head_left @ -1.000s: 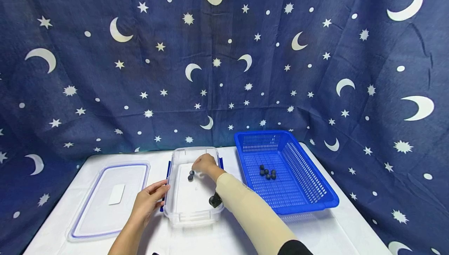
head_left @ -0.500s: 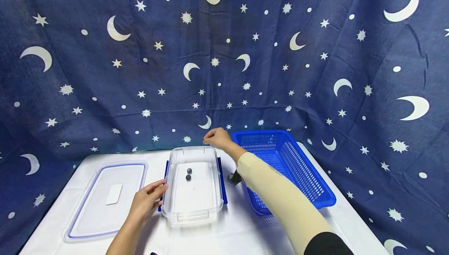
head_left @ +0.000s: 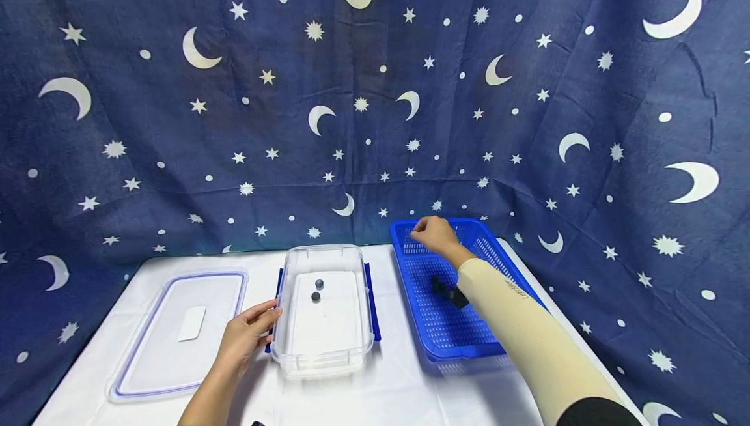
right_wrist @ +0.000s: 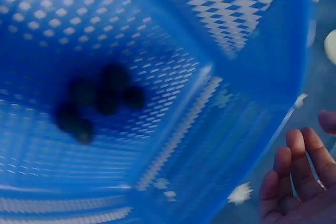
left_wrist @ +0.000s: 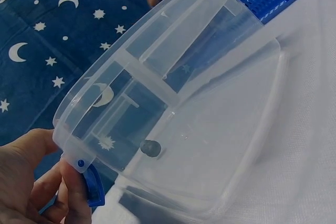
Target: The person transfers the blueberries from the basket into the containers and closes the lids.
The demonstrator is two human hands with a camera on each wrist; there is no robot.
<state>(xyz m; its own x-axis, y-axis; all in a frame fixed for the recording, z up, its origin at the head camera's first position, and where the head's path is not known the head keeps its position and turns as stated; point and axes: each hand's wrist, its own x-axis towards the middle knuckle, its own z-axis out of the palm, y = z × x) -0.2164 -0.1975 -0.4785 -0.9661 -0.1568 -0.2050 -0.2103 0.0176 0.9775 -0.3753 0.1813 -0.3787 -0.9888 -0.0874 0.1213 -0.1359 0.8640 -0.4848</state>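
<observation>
A clear plastic food container [head_left: 321,364] with blue side latches stands on the table, and two small dark balls that look like blueberries [head_left: 316,296] lie in it. My left hand [head_left: 249,331] grips its left side, fingers at the rim and around the blue latch [left_wrist: 93,184]. Over the far left part of the blue basket [head_left: 415,309] hangs my right hand [head_left: 435,234]. In the right wrist view its fingers [right_wrist: 296,156] are loosely bent and apart from the thumb, with nothing between them. Several more dark balls [right_wrist: 107,100] sit together on the basket's floor.
The container's clear lid [head_left: 152,354], with a blue seal and a white label [head_left: 192,323], lies to the left. A dark blue curtain [head_left: 375,87] with moons and stars hangs behind the white-covered table [head_left: 404,390].
My right hand has moved from inside the container, up and to the right, to over the basket. The left hand stays at the container, whose two balls remain in place.
</observation>
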